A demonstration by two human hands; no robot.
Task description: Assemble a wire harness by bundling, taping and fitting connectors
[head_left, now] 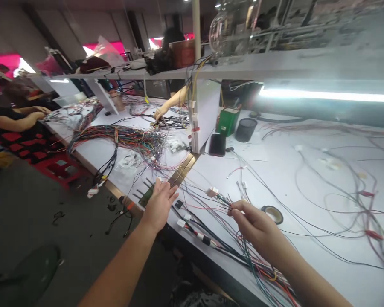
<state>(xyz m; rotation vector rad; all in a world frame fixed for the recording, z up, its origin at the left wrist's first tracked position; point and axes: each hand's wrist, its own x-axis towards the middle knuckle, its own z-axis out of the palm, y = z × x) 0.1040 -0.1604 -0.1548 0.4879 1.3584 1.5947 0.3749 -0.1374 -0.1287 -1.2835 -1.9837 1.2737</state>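
Observation:
My right hand (254, 224) pinches a small bundle of thin wires (223, 199) between thumb and fingers. At the far end of that bundle is a pale connector (212, 192). My left hand (160, 204) reaches over the table edge with its fingers spread, beside a green board with dark pins (146, 196); part of the board is hidden behind the hand. Just to the right of my left hand lies a small black piece (179, 204). Below it, white connectors (181, 223) end a dark cable harness (224, 245) that runs along the front edge.
A roll of tape (272, 214) lies right of my right hand. An upright divider (206, 113) stands mid-table, near a green box (228, 121) and a black mesh cup (245, 130). Left of it is a large wire bundle (115, 136). A co-worker's hand (161, 111) works behind.

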